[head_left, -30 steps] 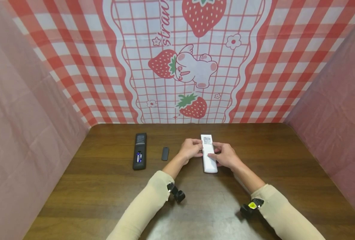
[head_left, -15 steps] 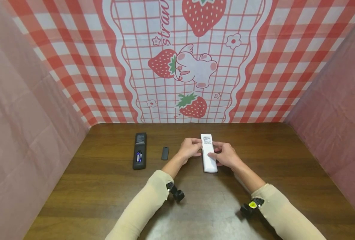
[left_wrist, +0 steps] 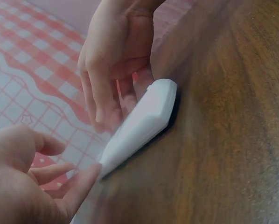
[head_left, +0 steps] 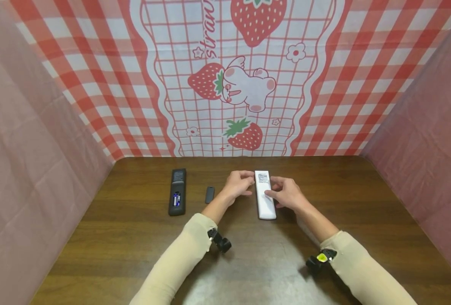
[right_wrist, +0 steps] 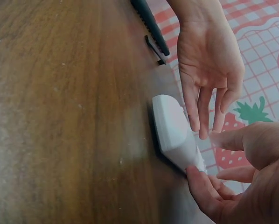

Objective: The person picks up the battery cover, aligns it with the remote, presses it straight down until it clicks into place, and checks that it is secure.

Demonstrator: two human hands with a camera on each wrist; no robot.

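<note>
A white remote control [head_left: 265, 205] lies back up on the table, a printed label at its far end. Just off its left edge is my left hand [head_left: 237, 185], fingers loosely bent with nothing between them. My right hand [head_left: 288, 193] is at the right edge; its thumb hovers over the back, and a fingertip seems to touch the side in the right wrist view. To the left lies a black remote control [head_left: 178, 184], its battery compartment uncovered and batteries [head_left: 176, 199] showing. A small dark battery cover [head_left: 209, 195] rests between the black remote and my left hand.
The brown wooden table [head_left: 244, 271] runs back to a strawberry-patterned cloth [head_left: 244, 84]. Pink cloth walls [head_left: 31, 148] stand at both sides. Each sleeve carries a small black wrist camera [head_left: 221, 244].
My left hand has let go of the white remote's left edge and shifted slightly left. My right thumb has lifted and moved a little away from me. The remotes have stayed in place.
</note>
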